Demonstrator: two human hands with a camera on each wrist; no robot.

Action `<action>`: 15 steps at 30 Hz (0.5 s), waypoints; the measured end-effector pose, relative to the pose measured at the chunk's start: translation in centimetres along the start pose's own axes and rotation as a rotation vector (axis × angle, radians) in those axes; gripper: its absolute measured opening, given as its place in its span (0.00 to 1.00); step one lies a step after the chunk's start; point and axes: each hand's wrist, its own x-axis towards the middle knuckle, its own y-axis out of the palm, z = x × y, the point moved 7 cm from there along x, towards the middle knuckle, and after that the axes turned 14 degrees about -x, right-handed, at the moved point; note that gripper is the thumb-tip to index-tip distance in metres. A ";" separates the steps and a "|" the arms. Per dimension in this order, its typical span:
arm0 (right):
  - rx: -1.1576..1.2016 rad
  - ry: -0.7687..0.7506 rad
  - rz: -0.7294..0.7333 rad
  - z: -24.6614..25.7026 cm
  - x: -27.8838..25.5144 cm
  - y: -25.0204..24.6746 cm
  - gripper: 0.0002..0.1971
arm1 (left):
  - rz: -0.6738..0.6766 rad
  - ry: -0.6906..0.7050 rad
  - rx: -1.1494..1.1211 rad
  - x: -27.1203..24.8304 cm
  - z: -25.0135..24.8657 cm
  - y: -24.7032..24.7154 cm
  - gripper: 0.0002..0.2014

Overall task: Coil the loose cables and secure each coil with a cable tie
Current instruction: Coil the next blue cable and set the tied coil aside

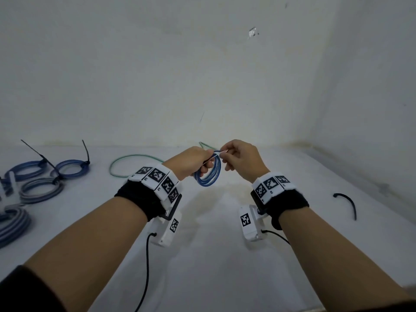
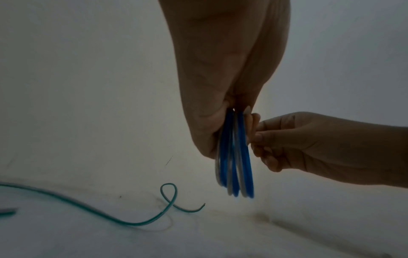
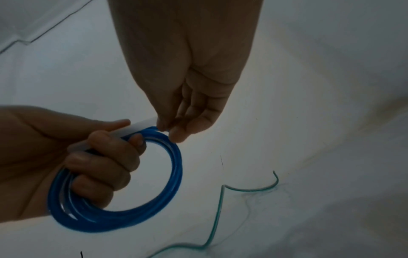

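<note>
Head view: flat, even, cool light, fairly bright on the wall (image 1: 202,64); soft faint shadows under the forearms on the table (image 1: 213,255); wide-angle bending toward the edges. Both wrist views dim and grainy, hands (image 2: 220,69) backlit into dark shapes against the pale wall. Blue coil (image 3: 123,216) smeared, soft-edged; green cable (image 2: 123,220) reasonably sharp.

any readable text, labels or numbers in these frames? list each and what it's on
No readable words or numbers.
Left wrist band: black-and-white square marker codes plus tiny dark marks, too small to read.
Right wrist band: the same.
Blue cable coil, green cable, black cable tie: no print visible.
</note>
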 end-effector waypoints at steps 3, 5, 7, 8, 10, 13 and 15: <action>-0.226 -0.100 -0.038 0.7 0.1 0.4 0.03 | 0.001 -0.013 -0.022 -0.2 0.3 -0.7 0.15; -0.375 -0.163 -0.069 1.1 0.2 0.5 0.06 | -0.020 -0.018 0.005 -0.2 0.4 -1.0 0.14; -0.455 -0.216 -0.072 1.4 0.2 0.7 0.08 | -0.070 -0.009 0.022 -0.1 0.3 -1.5 0.14; -0.476 -0.242 -0.075 1.4 0.2 0.8 0.10 | -0.101 -0.005 0.019 0.0 0.3 -1.9 0.14; -0.476 -0.283 -0.104 1.5 0.0 0.9 0.12 | -0.159 -0.007 -0.011 0.2 0.3 -2.6 0.16; -0.346 -0.281 -0.156 1.4 -0.2 0.7 0.13 | -0.208 0.004 -0.064 0.4 0.2 -3.3 0.18; -0.173 -0.188 -0.146 0.8 -0.1 0.5 0.10 | -0.215 0.010 -0.088 0.4 0.3 -3.5 0.17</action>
